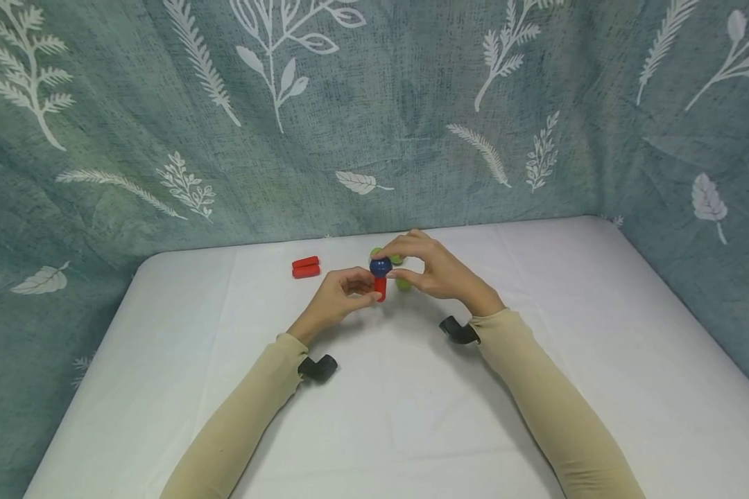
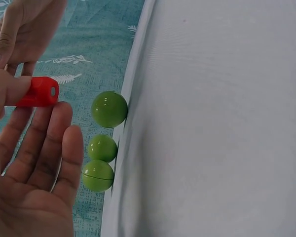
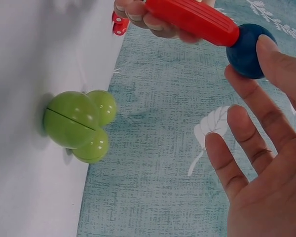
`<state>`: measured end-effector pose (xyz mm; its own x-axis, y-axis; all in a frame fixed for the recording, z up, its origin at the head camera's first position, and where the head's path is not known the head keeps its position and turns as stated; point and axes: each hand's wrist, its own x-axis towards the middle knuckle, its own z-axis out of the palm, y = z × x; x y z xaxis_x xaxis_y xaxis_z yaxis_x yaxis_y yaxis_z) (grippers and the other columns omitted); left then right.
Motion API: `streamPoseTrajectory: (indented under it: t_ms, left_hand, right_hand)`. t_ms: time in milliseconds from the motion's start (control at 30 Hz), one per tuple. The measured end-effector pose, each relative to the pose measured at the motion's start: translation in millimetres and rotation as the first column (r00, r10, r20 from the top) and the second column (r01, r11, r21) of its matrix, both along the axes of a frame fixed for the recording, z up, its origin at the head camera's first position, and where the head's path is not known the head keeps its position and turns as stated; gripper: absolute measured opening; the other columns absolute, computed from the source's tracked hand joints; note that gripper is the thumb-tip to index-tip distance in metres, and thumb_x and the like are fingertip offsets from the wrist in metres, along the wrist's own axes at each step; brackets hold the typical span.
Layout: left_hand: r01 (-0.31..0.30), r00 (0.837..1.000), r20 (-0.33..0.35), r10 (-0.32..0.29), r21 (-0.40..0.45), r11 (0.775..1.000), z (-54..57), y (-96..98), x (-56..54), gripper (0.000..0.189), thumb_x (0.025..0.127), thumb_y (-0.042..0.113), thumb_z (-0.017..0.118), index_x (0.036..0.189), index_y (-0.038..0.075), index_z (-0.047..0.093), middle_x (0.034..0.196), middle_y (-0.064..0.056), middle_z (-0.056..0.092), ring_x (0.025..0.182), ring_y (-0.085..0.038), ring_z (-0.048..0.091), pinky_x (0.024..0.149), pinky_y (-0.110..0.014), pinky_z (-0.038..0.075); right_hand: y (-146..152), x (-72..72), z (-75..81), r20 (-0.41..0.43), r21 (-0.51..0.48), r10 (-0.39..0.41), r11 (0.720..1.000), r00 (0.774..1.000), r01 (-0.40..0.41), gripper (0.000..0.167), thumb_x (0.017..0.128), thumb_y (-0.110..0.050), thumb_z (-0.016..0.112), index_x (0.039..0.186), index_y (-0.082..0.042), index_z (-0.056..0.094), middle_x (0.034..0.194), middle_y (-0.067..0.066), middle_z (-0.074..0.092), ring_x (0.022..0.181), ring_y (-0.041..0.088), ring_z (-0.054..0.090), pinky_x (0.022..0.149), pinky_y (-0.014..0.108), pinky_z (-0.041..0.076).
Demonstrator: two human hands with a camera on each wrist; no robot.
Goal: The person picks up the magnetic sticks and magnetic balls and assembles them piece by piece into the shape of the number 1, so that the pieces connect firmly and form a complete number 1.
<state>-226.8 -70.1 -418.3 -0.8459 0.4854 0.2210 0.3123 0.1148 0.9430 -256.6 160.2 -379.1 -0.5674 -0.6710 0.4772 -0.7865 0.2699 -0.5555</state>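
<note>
My left hand (image 1: 345,294) pinches a red ridged rod (image 1: 381,289) between thumb and fingers. In the left wrist view the near end of the red rod (image 2: 43,92) shows a small hole. At its other end sits a dark blue ball (image 3: 247,51), pinched by the thumb and index finger of my right hand (image 3: 271,148). Ball and rod meet end to end, held upright over the table in the head view. Three glossy green balls (image 2: 109,109) rest on the table just behind the hands, partly hidden by the right hand in the head view.
Two more red rods (image 1: 306,272) lie side by side on the white-covered table (image 1: 387,409), left of my left hand. A green leaf-patterned cloth (image 1: 374,125) hangs behind the table's far edge. Black wrist mounts (image 1: 458,330) stick out from both sleeves.
</note>
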Motion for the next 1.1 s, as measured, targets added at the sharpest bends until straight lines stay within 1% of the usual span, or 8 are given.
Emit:
streamPoseTrajectory:
  t_ms: [233,367,467,533,700,800,967,1100]
  left_hand:
    - [0.030,0.999,-0.042,-0.027,0.063,0.998,0.1,3.4,-1.2,0.027,0.086,-0.004,0.069,0.113,-0.007,0.064,0.101,-0.021,0.067,0.090,-0.020,0.065,0.087,-0.034,0.054]
    - [0.029,0.997,-0.074,-0.023,0.075,0.997,-10.2,4.2,-8.6,0.026,0.086,-0.004,0.070,0.112,-0.005,0.065,0.100,-0.018,0.068,0.090,-0.021,0.065,0.086,-0.033,0.054]
    - [0.019,0.997,-0.077,-0.013,0.081,0.997,-17.5,4.1,-14.7,0.026,0.086,-0.003,0.071,0.111,-0.002,0.066,0.100,-0.014,0.068,0.090,-0.020,0.065,0.087,-0.032,0.054]
    - [0.016,0.997,-0.081,-0.009,0.087,0.996,-18.5,3.4,-15.7,0.025,0.086,-0.001,0.072,0.111,0.000,0.067,0.099,-0.011,0.069,0.090,-0.019,0.065,0.086,-0.031,0.054]
    - [0.013,0.996,-0.093,-0.004,0.103,0.995,-19.3,2.2,-15.4,0.025,0.085,0.002,0.073,0.109,0.001,0.068,0.099,-0.011,0.069,0.089,-0.020,0.065,0.086,-0.031,0.055]
    - [0.004,0.996,-0.086,0.005,0.105,0.994,-19.0,2.6,-14.6,0.026,0.084,0.001,0.074,0.110,0.000,0.068,0.099,-0.013,0.069,0.088,-0.018,0.065,0.085,-0.029,0.055]
    - [-0.008,0.998,-0.068,0.015,0.102,0.995,-15.9,3.3,-12.6,0.027,0.084,-0.003,0.072,0.111,-0.003,0.067,0.098,-0.013,0.069,0.087,-0.015,0.065,0.085,-0.028,0.054]
    - [0.002,0.998,-0.066,0.005,0.115,0.993,-1.8,3.0,-5.0,0.027,0.084,-0.006,0.070,0.110,-0.006,0.066,0.096,-0.008,0.068,0.086,-0.014,0.064,0.085,-0.029,0.054]
  right_hand:
    - [3.2,2.7,4.8,-0.008,-0.003,0.001,1.000,1.000,-0.001,0.034,0.089,-0.010,0.071,0.122,-0.014,0.068,0.117,0.000,0.070,0.105,0.014,0.057,0.088,0.035,0.037]
    - [4.0,3.7,8.4,-0.029,-0.023,0.006,1.000,1.000,-0.007,0.035,0.088,-0.008,0.072,0.122,-0.013,0.068,0.116,0.000,0.070,0.106,0.013,0.060,0.089,0.034,0.036]
    - [3.8,3.6,10.1,-0.041,-0.035,0.010,0.999,0.999,-0.011,0.036,0.087,-0.007,0.072,0.122,-0.012,0.068,0.116,0.001,0.070,0.107,0.014,0.062,0.091,0.035,0.035]
    - [3.5,3.8,10.2,-0.038,-0.035,0.006,0.999,0.999,-0.007,0.036,0.087,-0.007,0.073,0.123,-0.012,0.068,0.116,0.002,0.070,0.107,0.015,0.062,0.092,0.036,0.035]
    - [7.4,2.4,9.1,0.005,-0.018,-0.066,0.998,0.998,0.066,0.040,0.086,-0.010,0.075,0.125,-0.011,0.066,0.117,0.002,0.069,0.100,0.018,0.056,0.088,0.036,0.042]
    - [14.2,-1.9,4.0,0.047,0.016,-0.123,0.992,0.991,0.122,0.042,0.086,-0.010,0.075,0.126,-0.010,0.065,0.115,0.006,0.067,0.094,0.022,0.054,0.085,0.038,0.046]
    - [23.4,-10.4,-9.4,0.118,0.103,-0.182,0.980,0.976,0.170,0.040,0.085,-0.003,0.074,0.124,-0.007,0.065,0.113,0.014,0.067,0.090,0.031,0.057,0.083,0.051,0.048]
    - [25.9,-16.1,-20.1,0.179,0.155,-0.211,0.971,0.961,0.184,0.036,0.085,-0.003,0.074,0.120,-0.005,0.067,0.113,0.015,0.066,0.091,0.030,0.055,0.085,0.051,0.047]
